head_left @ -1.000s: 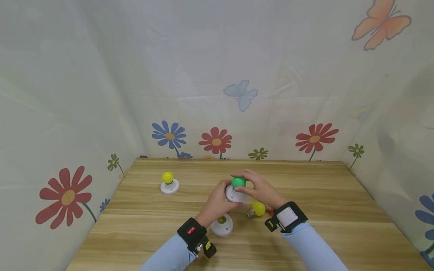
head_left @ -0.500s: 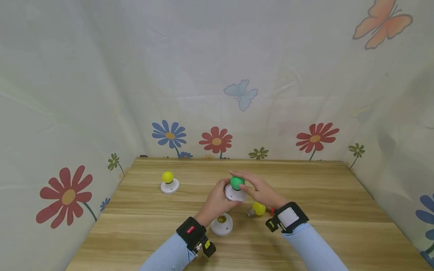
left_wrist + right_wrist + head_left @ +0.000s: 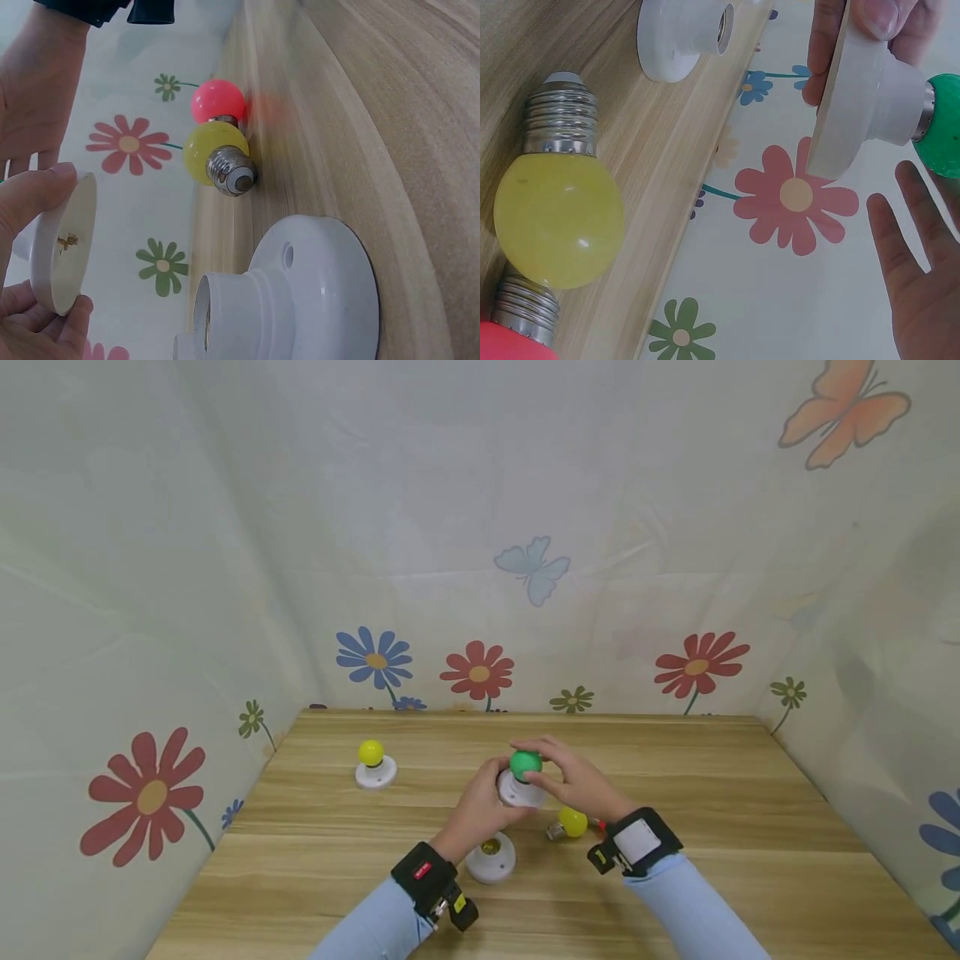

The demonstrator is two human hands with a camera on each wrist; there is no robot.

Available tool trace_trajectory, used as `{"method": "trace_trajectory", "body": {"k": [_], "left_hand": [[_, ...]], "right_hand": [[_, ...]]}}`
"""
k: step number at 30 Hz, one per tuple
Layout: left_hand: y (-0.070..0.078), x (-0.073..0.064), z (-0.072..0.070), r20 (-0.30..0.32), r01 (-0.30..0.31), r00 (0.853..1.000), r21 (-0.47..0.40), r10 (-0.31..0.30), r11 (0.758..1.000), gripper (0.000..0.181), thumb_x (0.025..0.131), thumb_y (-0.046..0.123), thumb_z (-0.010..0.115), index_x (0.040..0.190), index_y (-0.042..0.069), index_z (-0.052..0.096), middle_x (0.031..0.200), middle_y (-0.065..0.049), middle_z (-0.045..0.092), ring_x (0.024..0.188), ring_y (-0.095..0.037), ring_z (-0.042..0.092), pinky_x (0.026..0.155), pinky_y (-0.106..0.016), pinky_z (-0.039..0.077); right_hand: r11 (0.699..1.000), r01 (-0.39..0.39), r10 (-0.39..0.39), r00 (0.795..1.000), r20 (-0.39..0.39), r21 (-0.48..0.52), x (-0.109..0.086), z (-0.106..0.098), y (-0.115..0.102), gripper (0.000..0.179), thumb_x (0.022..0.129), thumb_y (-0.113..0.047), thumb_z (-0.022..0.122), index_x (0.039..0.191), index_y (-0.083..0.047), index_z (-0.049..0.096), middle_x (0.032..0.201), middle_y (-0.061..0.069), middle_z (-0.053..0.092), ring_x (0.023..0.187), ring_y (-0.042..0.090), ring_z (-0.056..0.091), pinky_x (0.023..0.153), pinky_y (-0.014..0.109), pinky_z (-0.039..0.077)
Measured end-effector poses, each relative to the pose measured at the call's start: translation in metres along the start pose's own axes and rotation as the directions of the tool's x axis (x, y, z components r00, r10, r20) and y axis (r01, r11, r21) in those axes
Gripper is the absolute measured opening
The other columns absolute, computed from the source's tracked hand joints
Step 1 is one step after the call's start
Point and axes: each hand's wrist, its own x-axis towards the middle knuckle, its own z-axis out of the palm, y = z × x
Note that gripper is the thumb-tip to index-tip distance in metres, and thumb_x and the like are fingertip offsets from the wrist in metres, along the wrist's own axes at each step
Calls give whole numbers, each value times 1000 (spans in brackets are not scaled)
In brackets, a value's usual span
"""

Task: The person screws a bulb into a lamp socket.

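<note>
My left hand (image 3: 480, 808) grips a round white lamp socket (image 3: 517, 792) by its base, raised above the table. In the left wrist view its underside shows, with brass contacts inside. Seated in that socket is a green bulb (image 3: 526, 763), which the fingers and thumb of my right hand (image 3: 581, 778) pinch from either side. A narrow band of the bulb's metal collar (image 3: 927, 109) shows at the socket's mouth in the right wrist view. Two fingers of the right hand stand out straight, off the bulb.
Below the left hand, a second white socket (image 3: 491, 862) stands bulbless on the wooden table (image 3: 712, 877). A loose yellow bulb (image 3: 573, 822) and a red bulb (image 3: 217, 100) lie under the right forearm. Back left stands another socket (image 3: 377, 775) with a yellow bulb (image 3: 371, 752) fitted.
The right thumb has shifted slightly to and fro against the green bulb. The socket and left hand stay almost in place.
</note>
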Motion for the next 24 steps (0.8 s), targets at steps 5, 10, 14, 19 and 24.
{"method": "trace_trajectory", "body": {"k": [5,10,14,19,24], "left_hand": [[0,0,0,-1,2,1000,12,-2,1000,79,77,33,81,141,10,39,133,-6,52,117,-21,55,100,-41,48],[0,0,0,0,0,1000,10,0,1000,79,77,32,82,140,9,40,133,-7,52,117,-21,55,101,-41,48],[0,1,1,0,-5,1000,-3,5,1000,78,77,32,82,139,9,41,133,-7,52,118,-22,55,101,-42,48],[-1,1,2,2,-7,1000,-2,7,1000,77,77,32,82,138,11,42,132,-5,53,118,-21,55,101,-43,47],[-2,1,2,9,-5,1000,0,5,1000,75,77,32,82,138,13,42,131,-4,53,118,-21,55,102,-43,47]], "right_hand": [[999,29,-29,999,22,15,-1,-1,-1,47,98,-22,56,144,-23,46,143,7,50,132,31,46,104,58,40],[999,27,-28,999,30,24,0,-2,0,43,98,-22,57,140,-22,50,140,4,53,129,27,49,104,54,43],[1000,14,-14,1000,5,9,1,-1,0,40,95,-24,60,135,-22,54,133,2,56,123,22,53,102,49,46],[1000,-8,7,1000,-31,-24,2,0,-1,39,90,-25,67,127,-20,59,121,-3,57,111,16,57,96,42,51],[999,-14,13,999,-44,-34,3,1,-2,39,87,-25,71,124,-20,60,116,-4,56,107,15,58,92,38,53]]}}
